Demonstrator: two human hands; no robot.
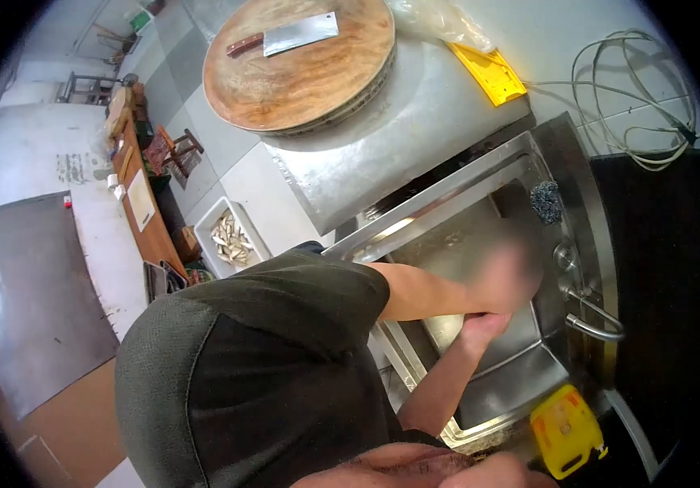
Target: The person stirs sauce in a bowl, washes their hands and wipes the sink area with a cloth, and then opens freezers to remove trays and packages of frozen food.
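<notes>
1 head-worn view, wide and tilted, from close above, facing down toward the sink (pixel 500 386)

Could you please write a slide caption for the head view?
Two hands close together over a stainless-steel sink, beside a counter where a cleaver lies on a round wooden chopping block.
</notes>
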